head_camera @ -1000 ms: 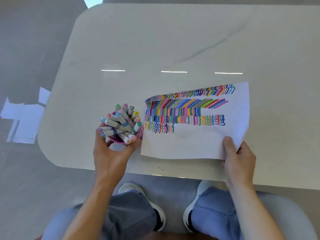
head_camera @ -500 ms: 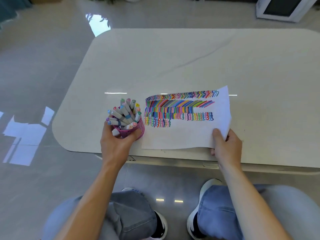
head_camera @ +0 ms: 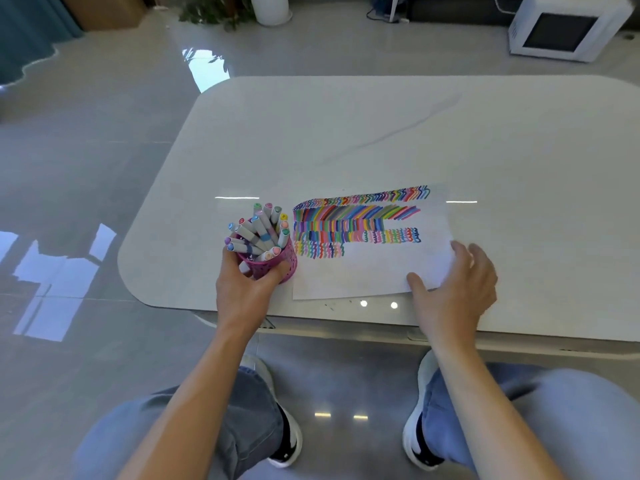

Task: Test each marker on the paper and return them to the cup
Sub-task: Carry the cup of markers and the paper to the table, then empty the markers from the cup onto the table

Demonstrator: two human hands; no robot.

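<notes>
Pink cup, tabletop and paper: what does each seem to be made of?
Pink cup: rigid wall pierced with small holes, so perforated metal or moulded plastic; I cannot tell which. Tabletop: glossy white with grey veins and sharp light reflections, likely polished stone or a stone-look slab. Paper: thin matte white sheet, marker ink lying flat on it.

Positions are given from the grip of the left hand (head_camera: 244, 294). Beneath it we mark a white table (head_camera: 381, 133). Far ahead-right is a white appliance (head_camera: 564, 32) with a dark window, far ahead a leafy plant (head_camera: 214, 10) beside a white pot (head_camera: 270, 8), far ahead-left a teal curtain (head_camera: 27, 32), and to the left a glossy grey floor (head_camera: 86, 168).
</notes>
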